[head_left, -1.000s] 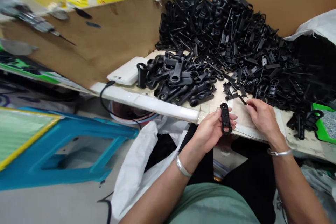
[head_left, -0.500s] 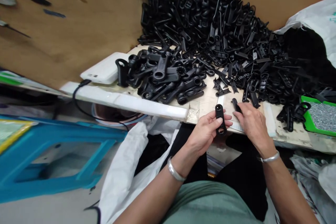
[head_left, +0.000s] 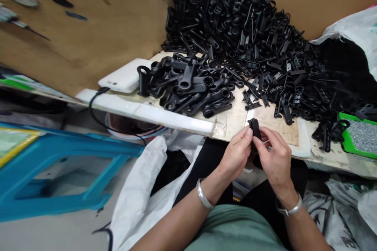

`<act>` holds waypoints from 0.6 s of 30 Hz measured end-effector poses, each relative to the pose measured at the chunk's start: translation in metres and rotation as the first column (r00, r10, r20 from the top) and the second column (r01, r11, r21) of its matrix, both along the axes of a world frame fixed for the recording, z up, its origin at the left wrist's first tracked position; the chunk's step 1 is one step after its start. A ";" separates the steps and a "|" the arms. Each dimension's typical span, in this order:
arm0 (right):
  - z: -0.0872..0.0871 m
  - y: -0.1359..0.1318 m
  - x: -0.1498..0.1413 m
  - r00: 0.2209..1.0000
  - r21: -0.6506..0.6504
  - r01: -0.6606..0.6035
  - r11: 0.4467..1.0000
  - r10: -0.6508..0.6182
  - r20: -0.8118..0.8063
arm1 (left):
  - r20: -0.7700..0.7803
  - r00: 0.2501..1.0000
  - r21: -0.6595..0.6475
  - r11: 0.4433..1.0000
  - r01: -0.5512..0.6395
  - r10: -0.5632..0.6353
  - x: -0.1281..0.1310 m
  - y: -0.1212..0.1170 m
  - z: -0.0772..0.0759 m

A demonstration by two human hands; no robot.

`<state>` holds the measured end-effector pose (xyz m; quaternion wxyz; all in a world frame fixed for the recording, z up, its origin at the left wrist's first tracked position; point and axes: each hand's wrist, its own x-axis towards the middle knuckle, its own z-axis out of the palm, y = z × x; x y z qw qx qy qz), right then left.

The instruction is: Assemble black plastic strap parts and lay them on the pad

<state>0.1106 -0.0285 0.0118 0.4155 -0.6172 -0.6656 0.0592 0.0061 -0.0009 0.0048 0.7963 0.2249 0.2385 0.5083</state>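
Between my two hands, at the front edge of the table, is a black plastic part (head_left: 255,128), long and narrow with a rounded end. My left hand (head_left: 239,150) pinches it from the left, thumb along its side. My right hand (head_left: 274,155) closes on it from the right with thumb and fingertips. The two pieces that the hands held apart now overlap, and I cannot make out the seam between them. Beyond the hands lie small flat black pieces (head_left: 253,106) and a heap of finished-looking black handle-shaped parts (head_left: 188,82).
A large pile of black parts (head_left: 224,23) rises at the back against cardboard. On the right stands a green tray (head_left: 349,145) of small metal pieces. A white box (head_left: 125,76) with a cable sits left, behind a white foam strip (head_left: 147,113). A blue stool (head_left: 70,172) is lower left.
My right hand has brought its small black piece left to the part in my left hand. The held part is turned, its smooth side now showing. The view has shifted slightly.
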 end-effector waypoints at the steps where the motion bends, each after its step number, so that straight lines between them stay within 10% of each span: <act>1: -0.003 0.000 -0.002 0.999 0.036 0.009 0.999 -0.011 0.043 | -0.018 1.000 0.015 1.000 -0.001 0.001 0.001 -0.001 0.000; 9: -0.006 -0.010 0.000 0.989 0.036 -0.050 0.998 0.045 0.141 | -0.310 0.949 0.291 0.956 0.039 0.055 -0.004 -0.002 -0.013; 18: 0.006 0.007 0.035 0.855 -0.292 -0.238 0.926 0.058 -0.515 | -0.688 0.710 0.519 0.785 0.338 0.149 -0.017 -0.003 0.004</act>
